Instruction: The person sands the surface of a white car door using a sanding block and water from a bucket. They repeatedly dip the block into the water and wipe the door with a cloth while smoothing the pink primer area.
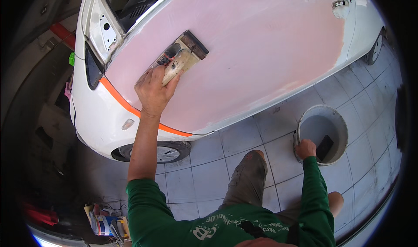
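Observation:
My left hand (156, 88) is wrapped round the pale, worn handle of a long sanding block (178, 57). The block lies slantwise against the car door (252, 51), which is coated in smooth pinkish filler with white paint round its edges. Down to the right, my right hand (305, 148) is closed over the left rim of a pale round bucket (342, 120). Inside the bucket, close to my knuckles, is a dark rectangular pad (324, 147). I cannot tell whether my fingers touch that pad.
Orange masking tape (119, 100) runs along the seam between door and white fender (102, 120). Below are the front wheel (167, 153) and a grey tiled floor (204, 149). My bent knee (250, 171) is near the door's lower edge. Assorted supplies (104, 225) stand at lower left.

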`<state>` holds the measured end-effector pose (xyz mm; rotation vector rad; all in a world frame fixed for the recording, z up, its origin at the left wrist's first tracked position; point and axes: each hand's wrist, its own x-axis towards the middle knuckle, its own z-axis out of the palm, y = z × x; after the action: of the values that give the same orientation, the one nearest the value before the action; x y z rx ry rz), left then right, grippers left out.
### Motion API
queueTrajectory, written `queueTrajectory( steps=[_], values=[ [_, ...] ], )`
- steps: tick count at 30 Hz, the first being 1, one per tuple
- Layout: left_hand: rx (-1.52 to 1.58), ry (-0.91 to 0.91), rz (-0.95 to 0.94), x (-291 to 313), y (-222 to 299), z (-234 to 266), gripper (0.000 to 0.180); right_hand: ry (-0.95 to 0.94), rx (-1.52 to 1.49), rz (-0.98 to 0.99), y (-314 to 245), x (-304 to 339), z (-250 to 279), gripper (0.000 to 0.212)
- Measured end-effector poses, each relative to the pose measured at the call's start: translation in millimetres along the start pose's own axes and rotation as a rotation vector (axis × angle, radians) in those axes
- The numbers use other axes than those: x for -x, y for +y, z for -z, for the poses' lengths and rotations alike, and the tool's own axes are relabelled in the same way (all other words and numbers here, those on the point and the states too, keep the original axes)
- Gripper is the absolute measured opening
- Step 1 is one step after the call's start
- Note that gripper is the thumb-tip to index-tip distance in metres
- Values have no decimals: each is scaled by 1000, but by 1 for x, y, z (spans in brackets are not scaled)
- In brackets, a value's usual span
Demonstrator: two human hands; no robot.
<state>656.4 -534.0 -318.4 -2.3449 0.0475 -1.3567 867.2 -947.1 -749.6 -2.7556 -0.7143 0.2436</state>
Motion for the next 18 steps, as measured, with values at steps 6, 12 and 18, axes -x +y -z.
queueTrajectory(
  steps=[6, 12, 18],
  values=[
    [-160, 45, 4, -159, 17, -38, 48, -17, 10, 11, -4, 0, 9, 28],
    [-17, 61, -83, -78, 45, -50, 45, -75, 9, 22, 3, 5, 11, 30],
    [-166, 10, -45, -202, 76, -78, 45, -105, -42, 72, 2, 4, 17, 34]
  ],
)
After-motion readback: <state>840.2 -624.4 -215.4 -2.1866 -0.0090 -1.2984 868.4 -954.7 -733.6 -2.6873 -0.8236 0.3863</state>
